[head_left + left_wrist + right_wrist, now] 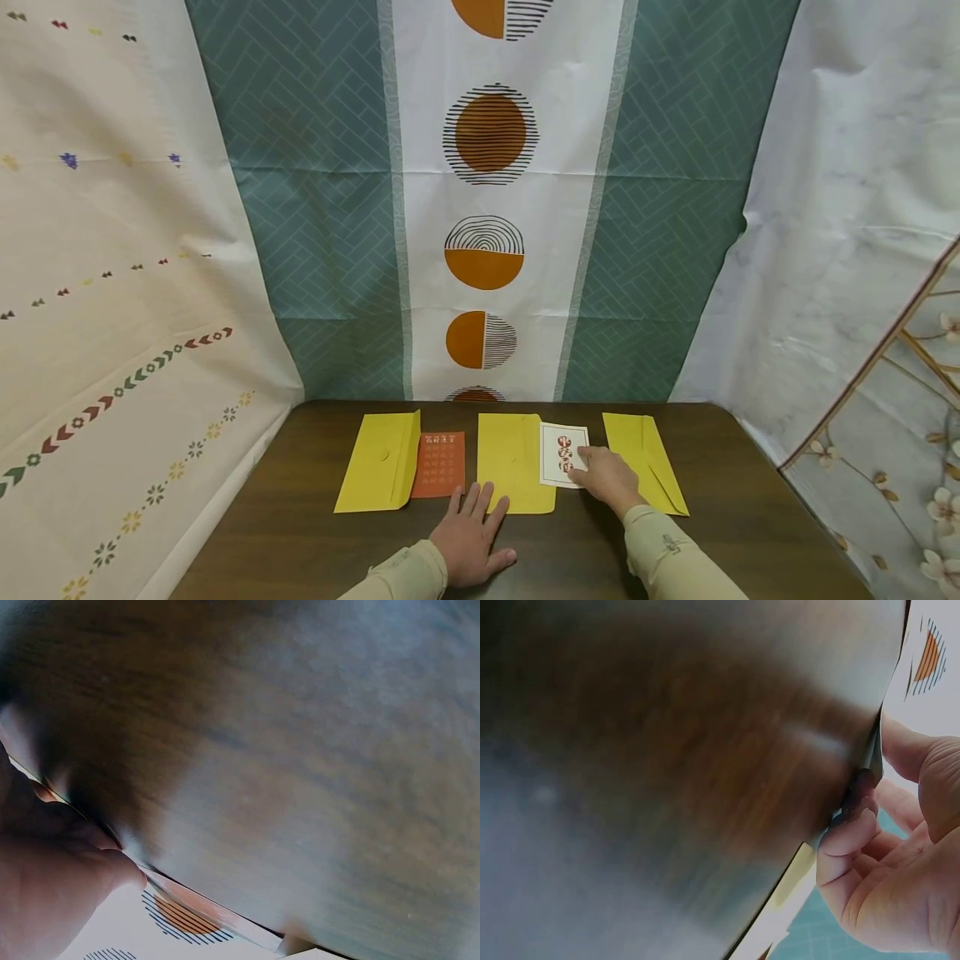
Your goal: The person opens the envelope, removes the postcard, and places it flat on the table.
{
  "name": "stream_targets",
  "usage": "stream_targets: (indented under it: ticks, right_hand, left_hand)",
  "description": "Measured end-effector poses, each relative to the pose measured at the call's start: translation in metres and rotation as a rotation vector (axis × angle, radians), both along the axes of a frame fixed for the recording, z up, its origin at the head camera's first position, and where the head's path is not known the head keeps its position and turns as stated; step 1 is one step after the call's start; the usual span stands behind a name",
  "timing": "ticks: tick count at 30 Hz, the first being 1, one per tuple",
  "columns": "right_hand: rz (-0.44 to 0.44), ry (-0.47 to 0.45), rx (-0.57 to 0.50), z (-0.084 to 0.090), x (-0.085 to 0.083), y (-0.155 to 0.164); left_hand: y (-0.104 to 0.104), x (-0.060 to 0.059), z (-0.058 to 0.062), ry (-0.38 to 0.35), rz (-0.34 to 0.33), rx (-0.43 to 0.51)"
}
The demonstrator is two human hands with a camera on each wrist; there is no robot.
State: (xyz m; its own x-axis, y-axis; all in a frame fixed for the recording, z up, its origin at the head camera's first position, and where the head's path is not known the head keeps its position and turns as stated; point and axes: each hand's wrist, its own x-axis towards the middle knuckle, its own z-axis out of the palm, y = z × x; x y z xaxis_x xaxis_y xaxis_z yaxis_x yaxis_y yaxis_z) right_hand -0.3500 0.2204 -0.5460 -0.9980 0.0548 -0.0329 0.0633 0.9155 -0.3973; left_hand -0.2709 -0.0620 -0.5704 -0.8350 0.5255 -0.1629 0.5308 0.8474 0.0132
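Observation:
Near the middle of the table lies a yellow envelope [513,467]. Partly over its right edge is a white card [551,454] with red round characters, and the thumb and forefinger of my right hand [609,478] pinch that card at its right side. The right wrist view shows the right hand [900,862] with thumb and fingertips meeting at a thin edge. My left hand [472,537] rests spread, its fingertips at the lower left corner of the middle envelope. Just left of those fingertips is a red card [439,467] with rows of characters.
A second yellow envelope [375,467] lies at the left, its flap side against the red card. Another yellow envelope [643,450] sits at the right, behind the right wrist. The dark wooden table [300,542] ends at a patterned cloth backdrop [330,250].

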Motion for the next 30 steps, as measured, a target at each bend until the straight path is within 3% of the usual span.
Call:
stream_targets:
  ticks: [9,15,22,30]
  right_hand:
    - [-0.003,-0.003,0.004,0.002,0.002,0.008]
    - [-0.004,-0.012,0.005,0.004,0.003,0.011]
    - [-0.011,-0.019,-0.012,0.004,0.005,0.013]
    - [-0.028,-0.027,-0.034,0.005,0.004,0.017]
  left_hand:
    - [0.0,-0.001,-0.001,-0.006,0.003,-0.002]
    - [0.0,0.003,0.001,0.038,0.004,-0.031]
    - [-0.001,0.005,-0.007,0.088,0.03,-0.05]
    - [0.005,0.008,0.002,0.118,0.071,-0.124]
